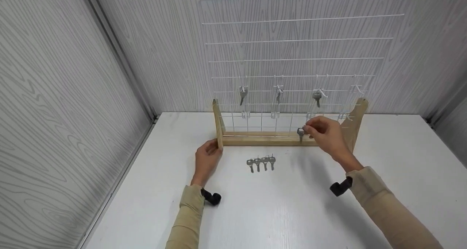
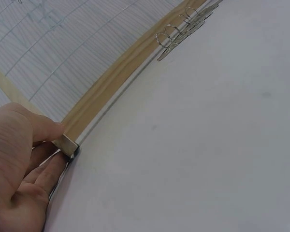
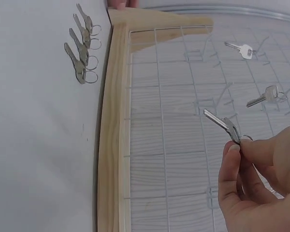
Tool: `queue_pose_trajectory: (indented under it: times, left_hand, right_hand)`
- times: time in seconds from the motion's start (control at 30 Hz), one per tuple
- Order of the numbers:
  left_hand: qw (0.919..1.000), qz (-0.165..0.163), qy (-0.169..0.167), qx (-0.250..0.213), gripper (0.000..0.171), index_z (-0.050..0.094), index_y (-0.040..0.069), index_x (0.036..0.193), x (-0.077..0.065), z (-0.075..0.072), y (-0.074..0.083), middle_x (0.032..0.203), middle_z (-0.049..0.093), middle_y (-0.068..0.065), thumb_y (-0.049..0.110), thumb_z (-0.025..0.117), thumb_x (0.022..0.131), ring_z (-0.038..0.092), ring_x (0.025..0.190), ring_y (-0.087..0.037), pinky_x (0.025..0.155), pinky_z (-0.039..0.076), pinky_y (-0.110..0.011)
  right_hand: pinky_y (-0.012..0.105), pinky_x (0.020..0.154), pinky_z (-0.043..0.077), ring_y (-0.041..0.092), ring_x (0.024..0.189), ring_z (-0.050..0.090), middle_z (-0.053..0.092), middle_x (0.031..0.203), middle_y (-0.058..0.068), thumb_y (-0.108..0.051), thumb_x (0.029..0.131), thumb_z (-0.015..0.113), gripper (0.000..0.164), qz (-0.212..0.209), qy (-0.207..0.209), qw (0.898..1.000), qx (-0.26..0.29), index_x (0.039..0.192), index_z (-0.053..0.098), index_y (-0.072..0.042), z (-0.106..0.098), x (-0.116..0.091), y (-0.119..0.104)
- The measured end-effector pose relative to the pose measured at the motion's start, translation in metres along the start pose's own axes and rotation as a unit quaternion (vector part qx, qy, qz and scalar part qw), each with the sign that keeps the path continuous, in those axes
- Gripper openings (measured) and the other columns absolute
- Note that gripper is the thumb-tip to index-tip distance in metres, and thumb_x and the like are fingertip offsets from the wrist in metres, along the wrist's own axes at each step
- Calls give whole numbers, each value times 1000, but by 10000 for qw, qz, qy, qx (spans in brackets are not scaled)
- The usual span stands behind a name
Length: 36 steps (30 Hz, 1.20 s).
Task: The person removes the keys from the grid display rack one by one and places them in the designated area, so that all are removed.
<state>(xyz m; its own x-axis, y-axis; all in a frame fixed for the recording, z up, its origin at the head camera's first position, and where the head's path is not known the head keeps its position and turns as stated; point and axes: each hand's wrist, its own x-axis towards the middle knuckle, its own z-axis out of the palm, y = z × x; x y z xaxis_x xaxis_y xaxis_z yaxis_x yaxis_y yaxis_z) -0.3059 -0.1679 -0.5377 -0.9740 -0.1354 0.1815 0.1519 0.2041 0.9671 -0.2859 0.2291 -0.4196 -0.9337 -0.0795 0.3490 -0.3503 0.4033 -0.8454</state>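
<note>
My right hand [image 1: 325,135] pinches a key [image 1: 300,133] by its small ring between thumb and fingertips, in front of the white wire grid. The right wrist view shows this key [image 3: 223,124] tilted, its blade pointing away from the fingers. With thumb and fingers, my left hand [image 1: 207,160] grips the front end of the rack's left wooden side piece [image 1: 218,125]. In the left wrist view the thumb lies against that wooden end [image 2: 66,144]. Several keys with rings [image 1: 258,164] lie in a row on the table before the rack.
Three keys hang on the upper row of hooks: a left key [image 1: 243,94], a middle key [image 1: 278,94] and a right key [image 1: 317,98]. A white hook [image 1: 357,89] juts out farther right. Lower hooks [image 1: 275,115] line the grid. A wooden bar [image 1: 266,141] runs along its foot.
</note>
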Motion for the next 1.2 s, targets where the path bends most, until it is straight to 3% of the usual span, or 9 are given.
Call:
queue_pose_trajectory:
  times: [0.27, 0.47, 0.7, 1.03, 1.2]
  left_hand:
    - [10000, -49, 31, -27, 39, 69, 5, 138, 0, 1, -2, 134, 72, -14, 5, 71, 99, 69, 128, -26, 108, 58, -35]
    - [10000, -45, 60, -61, 36, 71, 6, 135, 0, 0, -4, 131, 74, -13, 4, 71, 98, 69, 126, -26, 108, 59, -36]
    - [9999, -79, 58, -50, 37, 70, 5, 136, 1, 1, -2, 132, 73, -14, 6, 72, 99, 70, 126, -25, 107, 59, -34]
    - [10000, -47, -17, -39, 39, 67, 3, 139, 1, 0, 0, 138, 70, -16, 5, 69, 100, 67, 130, -28, 110, 57, -36]
    - [10000, -12, 27, 25, 39, 67, 0, 139, 2, 1, -1, 139, 69, -20, 4, 68, 99, 67, 131, -32, 111, 57, -38]
  right_hand:
    - [17, 74, 59, 6, 83, 69, 77, 107, 21, -11, 103, 72, 15, 119, -31, 9999, 9, 111, 75, 1, 14, -3, 9]
    - [26, 78, 63, 19, 90, 72, 77, 109, 18, -15, 104, 72, 16, 365, -101, 9993, -5, 111, 75, -1, 24, -4, 14]
    - [24, 77, 62, 10, 86, 70, 77, 108, 17, -15, 104, 72, 16, 481, -119, 9987, 110, 110, 75, -1, 34, -7, 21]
    - [27, 77, 64, 21, 88, 74, 77, 107, 20, -11, 103, 73, 15, 518, -185, 9976, 422, 110, 75, 1, 47, -12, 30]
    - [29, 80, 65, 17, 90, 73, 76, 109, 22, -11, 103, 73, 17, 732, -163, 9950, 667, 112, 74, 3, 54, -17, 36]
